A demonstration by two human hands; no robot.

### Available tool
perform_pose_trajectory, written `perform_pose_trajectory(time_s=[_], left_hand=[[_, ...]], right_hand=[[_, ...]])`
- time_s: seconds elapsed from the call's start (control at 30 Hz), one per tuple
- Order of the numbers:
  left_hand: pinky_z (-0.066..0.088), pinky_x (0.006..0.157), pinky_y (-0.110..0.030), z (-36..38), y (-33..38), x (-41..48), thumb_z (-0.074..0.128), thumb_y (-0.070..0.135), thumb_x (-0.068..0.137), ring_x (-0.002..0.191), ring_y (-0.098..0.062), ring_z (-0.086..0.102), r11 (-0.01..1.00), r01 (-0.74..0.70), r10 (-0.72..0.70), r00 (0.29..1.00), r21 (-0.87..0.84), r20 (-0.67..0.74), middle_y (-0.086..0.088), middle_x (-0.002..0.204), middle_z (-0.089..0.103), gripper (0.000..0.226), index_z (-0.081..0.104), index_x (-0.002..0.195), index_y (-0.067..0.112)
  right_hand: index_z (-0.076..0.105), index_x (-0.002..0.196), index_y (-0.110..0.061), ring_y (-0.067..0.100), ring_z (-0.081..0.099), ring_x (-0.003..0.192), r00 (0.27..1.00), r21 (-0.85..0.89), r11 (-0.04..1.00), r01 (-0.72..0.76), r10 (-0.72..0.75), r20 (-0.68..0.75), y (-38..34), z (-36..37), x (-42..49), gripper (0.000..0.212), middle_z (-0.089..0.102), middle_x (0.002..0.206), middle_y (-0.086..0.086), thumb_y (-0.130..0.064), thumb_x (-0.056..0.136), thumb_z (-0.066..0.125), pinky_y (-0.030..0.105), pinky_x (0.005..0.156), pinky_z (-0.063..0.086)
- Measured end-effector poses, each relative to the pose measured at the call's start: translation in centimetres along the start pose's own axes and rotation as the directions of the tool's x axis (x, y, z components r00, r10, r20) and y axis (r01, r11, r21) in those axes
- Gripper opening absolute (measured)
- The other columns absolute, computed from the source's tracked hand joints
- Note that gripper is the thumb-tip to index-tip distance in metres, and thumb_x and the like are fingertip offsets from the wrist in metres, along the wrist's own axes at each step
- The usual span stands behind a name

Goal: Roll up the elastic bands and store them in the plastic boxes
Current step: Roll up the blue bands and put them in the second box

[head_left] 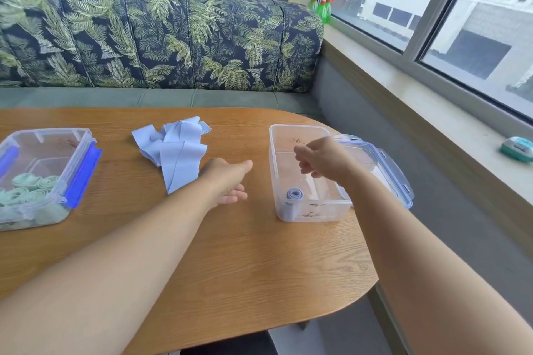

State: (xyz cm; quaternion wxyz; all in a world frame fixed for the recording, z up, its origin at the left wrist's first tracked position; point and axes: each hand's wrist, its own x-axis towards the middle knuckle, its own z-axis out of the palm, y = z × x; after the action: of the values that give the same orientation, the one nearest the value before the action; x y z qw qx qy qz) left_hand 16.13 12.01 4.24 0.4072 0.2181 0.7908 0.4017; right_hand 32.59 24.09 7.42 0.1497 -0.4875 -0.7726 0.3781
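A loose heap of light blue elastic bands [173,147] lies on the wooden table [230,253], behind the middle. My left hand [227,181] reaches toward its right edge, fingers apart, holding nothing. On the right stands an open clear plastic box [300,213] with one rolled blue band [294,194] in its near left corner. My right hand [323,160] hovers over this box, fingers loosely spread and empty. Its clear lid [389,170] lies just to its right. At the left edge a second clear box [72,153] with blue clips holds several rolled green bands [31,187].
A sofa [173,43] with leaf-print cushions runs behind the table. A window sill [432,112] on the right carries green spray bottles [323,6] and a small teal object [517,148]. The table's rounded edge ends close to the right box.
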Motion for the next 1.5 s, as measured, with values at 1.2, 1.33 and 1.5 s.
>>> perform_pose_trajectory(time_s=[1.2,1.33,1.5], left_hand=[[0.014,0.12,-0.028,-16.6,-13.7,1.2,0.063,0.018,0.09,0.149,-0.007,0.009,0.738,-0.283,0.257,0.957,0.613,0.132,0.006,0.162,0.012,0.075,0.023,0.154,0.018],[0.014,0.118,-0.025,-15.5,-14.2,0.2,0.06,0.016,0.093,0.148,-0.009,0.013,0.795,-0.282,0.307,0.951,0.538,0.045,0.002,0.161,0.02,0.063,0.033,0.15,0.015],[0.037,0.098,-0.019,-13.8,-14.7,-1.6,0.061,0.011,0.091,0.122,-0.015,0.055,0.918,-0.243,0.309,0.934,0.314,-0.178,-0.003,0.134,0.059,0.041,0.057,0.132,0.012]], right_hand=[[0.068,0.082,-0.012,0.025,0.054,0.073,0.972,-0.518,0.822,0.236,-0.193,0.136,-8.4,21.0,-5.2,0.016,0.063,0.079,0.002,-0.02,0.08,0.054,0.027,0.056,0.035],[0.06,0.072,-0.013,0.023,0.047,0.069,0.968,-0.494,0.835,0.243,-0.172,0.185,-6.8,20.4,-9.4,0.015,0.057,0.07,0.0,-0.022,0.078,0.05,0.028,0.057,0.036],[0.065,0.078,-0.012,0.023,0.055,0.073,0.97,-0.418,0.879,0.228,-0.168,0.176,-5.4,20.1,-12.2,0.025,0.067,0.079,0.001,-0.034,0.083,0.053,0.028,0.061,0.042]])
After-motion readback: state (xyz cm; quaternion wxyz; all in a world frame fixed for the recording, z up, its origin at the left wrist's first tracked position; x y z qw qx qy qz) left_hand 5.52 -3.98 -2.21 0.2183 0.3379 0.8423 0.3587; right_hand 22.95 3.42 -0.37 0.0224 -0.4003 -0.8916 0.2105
